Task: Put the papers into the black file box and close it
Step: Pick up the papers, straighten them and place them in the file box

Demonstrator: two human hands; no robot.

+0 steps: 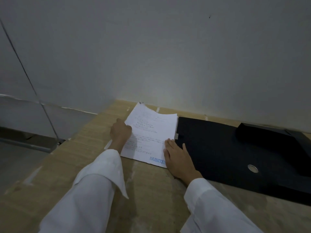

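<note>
A stack of white printed papers (pixel 149 133) lies on the wooden table, its far corner curling up and a blue stamp near its front edge. My left hand (pixel 120 132) grips the left edge of the stack, fingers curled around it. My right hand (pixel 178 157) lies flat with fingers apart, across the stack's right front corner and the edge of the black file box (pixel 218 148). The box lies flat to the right of the papers, touching them, with a round metal ring hole (pixel 252 168) near its front. A black flap (pixel 262 137) stands up at its far right.
The wooden table (pixel 148 190) ends at a white wall (pixel 168 64) just behind the papers and box. The table's left edge runs diagonally, with a grey floor (pixel 16 158) below it. White sleeves cover both my forearms.
</note>
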